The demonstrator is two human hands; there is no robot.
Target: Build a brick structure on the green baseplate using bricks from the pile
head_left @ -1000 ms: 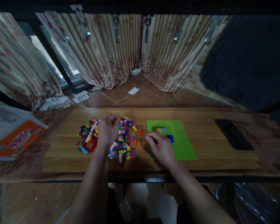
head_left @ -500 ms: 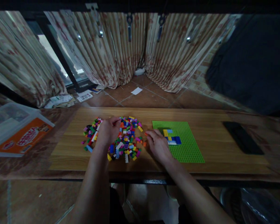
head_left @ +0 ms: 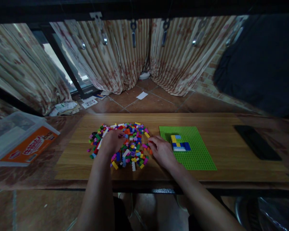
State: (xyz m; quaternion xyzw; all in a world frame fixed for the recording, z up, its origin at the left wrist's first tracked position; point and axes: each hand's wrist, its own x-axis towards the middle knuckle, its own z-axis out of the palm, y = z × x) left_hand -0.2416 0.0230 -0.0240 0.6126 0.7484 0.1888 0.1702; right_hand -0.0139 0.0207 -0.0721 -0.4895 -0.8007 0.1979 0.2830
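Observation:
A loose heap of small coloured toy bricks (head_left: 132,150) is spread over the left-middle of the wooden board. My left hand (head_left: 112,141) reaches into its upper part, fingers curled down together; whatever lies between them is hidden. At the heap's right edge is my right hand (head_left: 162,150), thumb and fingertips drawn together beside a yellow brick and several orange bricks (head_left: 148,149). I cannot make out what that pinch holds. To its right lies a green baseplate (head_left: 197,154), bearing a low build of yellow, blue and white bricks (head_left: 180,144).
A clear plastic tub (head_left: 26,141) with an orange label stands at the left. A black phone-like slab (head_left: 257,142) lies on the wooden board (head_left: 221,128) at the right. Behind are floor tiles, papers (head_left: 89,103) and striped curtains (head_left: 120,57).
The view has shifted slightly, so everything sits a little lower. An orange brick showed at my right fingertips before; now it is not distinct there. Both hands stay near the heap.

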